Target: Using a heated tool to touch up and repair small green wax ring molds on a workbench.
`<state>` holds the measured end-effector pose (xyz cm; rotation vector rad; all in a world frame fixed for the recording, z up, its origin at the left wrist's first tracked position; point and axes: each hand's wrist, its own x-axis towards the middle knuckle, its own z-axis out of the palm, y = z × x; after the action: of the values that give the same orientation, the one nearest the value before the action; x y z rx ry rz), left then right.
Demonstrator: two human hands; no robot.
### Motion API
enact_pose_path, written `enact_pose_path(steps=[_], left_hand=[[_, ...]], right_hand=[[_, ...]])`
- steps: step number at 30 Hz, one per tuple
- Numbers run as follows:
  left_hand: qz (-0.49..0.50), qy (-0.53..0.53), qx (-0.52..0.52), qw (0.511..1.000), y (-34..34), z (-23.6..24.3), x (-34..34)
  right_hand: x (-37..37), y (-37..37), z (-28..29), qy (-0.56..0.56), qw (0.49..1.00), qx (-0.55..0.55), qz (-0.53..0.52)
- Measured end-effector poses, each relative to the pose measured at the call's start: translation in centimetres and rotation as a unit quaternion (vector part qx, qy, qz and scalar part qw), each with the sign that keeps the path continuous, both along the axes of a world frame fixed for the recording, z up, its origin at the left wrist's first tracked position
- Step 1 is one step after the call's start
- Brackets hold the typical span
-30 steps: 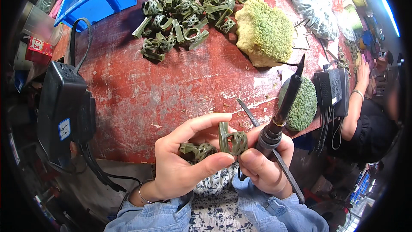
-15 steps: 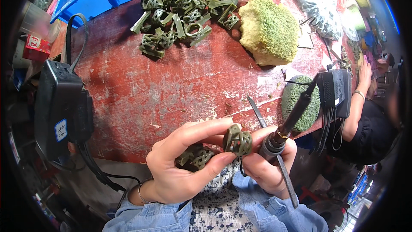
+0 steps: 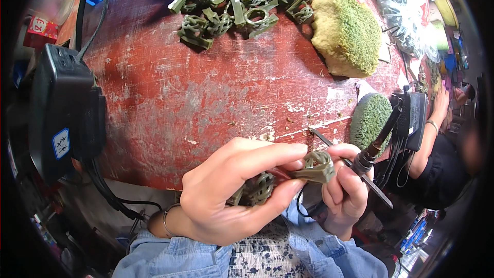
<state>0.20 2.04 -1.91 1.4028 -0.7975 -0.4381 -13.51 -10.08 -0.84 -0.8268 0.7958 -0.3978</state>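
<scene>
Between the thumb and fingers of my left hand [image 3: 218,188] is a green openwork ring [image 3: 319,166] with a flat stub. A second openwork piece [image 3: 259,189] rests in the curl of the same hand, partly covered by the fingers. My right hand [image 3: 343,201] meets the ring's right side with its fingertips. It also grips a black pen-like handpiece [image 3: 378,146], pointing up and right, and a thin flat metal blade [image 3: 380,193] that crosses under it. The blade's far end lies over the red table [image 3: 206,98].
Several similar green rings [image 3: 247,5] are heaped at the back. A yellow-green sponge block [image 3: 347,33] and a green oval pad [image 3: 370,121] sit to the right. A black power unit [image 3: 67,108] stands left; another black box [image 3: 411,116] trails cables. A co-worker's arm [image 3: 429,128] is at far right.
The ring in my left fingers has turned, its flat stub now facing front. Both hands have shifted right in the picture, and the handpiece and blade have tilted. The background has shifted with the head.
</scene>
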Motion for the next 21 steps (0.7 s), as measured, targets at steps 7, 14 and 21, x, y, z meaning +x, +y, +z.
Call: enact_pose_path(steps=[7,14,21], left_hand=[[0.026,0.019,-0.005,0.999,-0.2,-0.3,-0.3],[0.021,0.04,-0.014,0.999,-0.1,0.0,-0.3],[0.036,0.018,-0.013,0.999,0.1,-0.1,-0.3]], right_hand=[[1.1,0.6,0.3,0.09,0.984,-0.145,0.044],[-0.4,0.9,-0.6,0.055,0.974,-0.217,0.029],[0.9,1.8,1.5,0.091,0.944,-0.318,0.007]])
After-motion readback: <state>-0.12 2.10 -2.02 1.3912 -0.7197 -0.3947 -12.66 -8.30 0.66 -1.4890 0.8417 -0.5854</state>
